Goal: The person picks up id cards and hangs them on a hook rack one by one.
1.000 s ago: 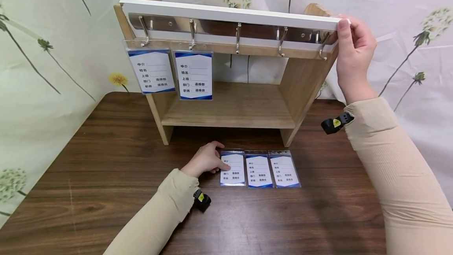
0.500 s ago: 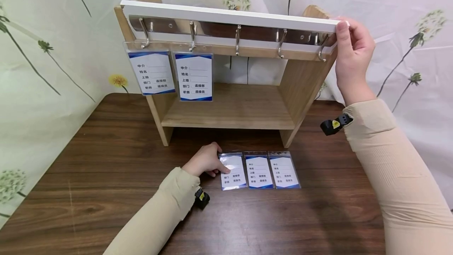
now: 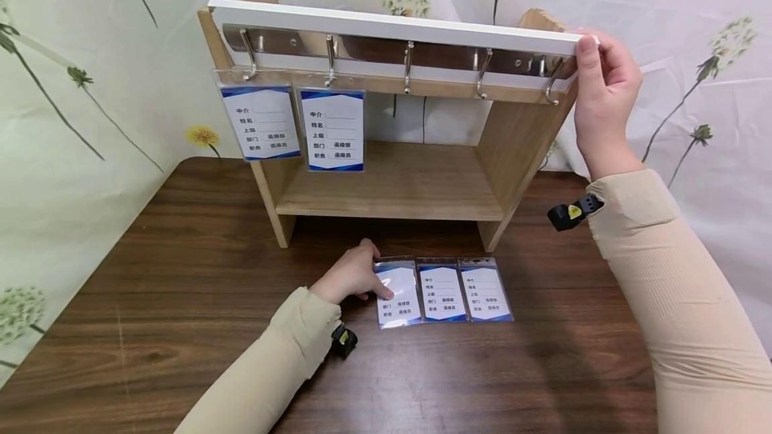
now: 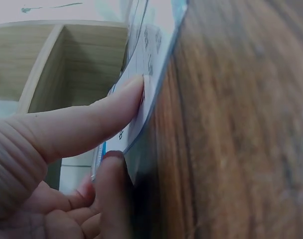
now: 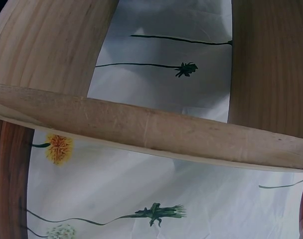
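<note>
My left hand [image 3: 352, 274] is at the leftmost badge holder [image 3: 399, 290] of a row of three on the table. In the left wrist view the thumb [image 4: 101, 117] lies on the printed face of this badge holder [image 4: 154, 55], a finger is under its edge, and the plastic is bent up off the wood. Up at the right end of a white hook rail [image 3: 386, 19], my right hand [image 3: 606, 92] grips the board, thumb in front. Two more badge holders, the outer [image 3: 262, 122] and the inner [image 3: 333, 129], hang from the rail's two leftmost hooks.
Behind the row stands a wooden shelf [image 3: 392, 179] with the rail across its top. The middle badge holder [image 3: 443, 293] and the right one [image 3: 486, 292] lie flat on the dark table [image 3: 151, 300]. A flowered cloth [image 3: 90, 86] covers the wall behind.
The leftmost badge holder on the table has slid slightly toward me and turned a little, with my left thumb on it. My right hand stays on the rail.
</note>
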A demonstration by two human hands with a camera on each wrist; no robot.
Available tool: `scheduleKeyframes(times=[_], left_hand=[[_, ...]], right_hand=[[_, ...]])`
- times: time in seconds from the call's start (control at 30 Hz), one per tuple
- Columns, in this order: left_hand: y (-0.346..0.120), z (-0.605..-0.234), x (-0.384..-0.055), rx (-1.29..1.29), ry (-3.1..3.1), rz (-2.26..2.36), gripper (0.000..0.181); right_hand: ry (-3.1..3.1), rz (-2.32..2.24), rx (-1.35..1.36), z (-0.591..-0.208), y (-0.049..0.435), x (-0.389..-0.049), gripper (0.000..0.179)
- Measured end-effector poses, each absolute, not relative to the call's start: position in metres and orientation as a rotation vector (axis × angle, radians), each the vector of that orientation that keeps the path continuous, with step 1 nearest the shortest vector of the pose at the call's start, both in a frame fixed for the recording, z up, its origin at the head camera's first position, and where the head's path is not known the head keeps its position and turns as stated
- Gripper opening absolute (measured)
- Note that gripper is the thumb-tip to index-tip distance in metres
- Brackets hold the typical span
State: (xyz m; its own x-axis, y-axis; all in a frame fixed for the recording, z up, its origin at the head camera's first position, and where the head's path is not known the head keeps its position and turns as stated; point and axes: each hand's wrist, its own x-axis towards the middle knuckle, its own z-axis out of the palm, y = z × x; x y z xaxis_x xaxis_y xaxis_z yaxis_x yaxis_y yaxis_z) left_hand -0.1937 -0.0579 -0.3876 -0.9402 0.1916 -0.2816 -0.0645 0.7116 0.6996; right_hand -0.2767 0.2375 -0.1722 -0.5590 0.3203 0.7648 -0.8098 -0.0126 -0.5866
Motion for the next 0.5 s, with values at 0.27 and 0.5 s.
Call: scheduleKeyframes(times=[0.27, 0.5], left_hand=[[-0.0626, -0.3916, -0.195, 0.092, 2.475, 1.314, 0.07], [-0.0656, -0.3943, -0.2009, 0.079, 2.42, 1.473, 0.052]], right_hand=[[-1.427, 1.689, 0.56, -0.1731, 0.2385, -0.2765, 0.012], [-1.451, 1.66, 0.558, -0.1722, 0.2404, -0.2758, 0.011]])
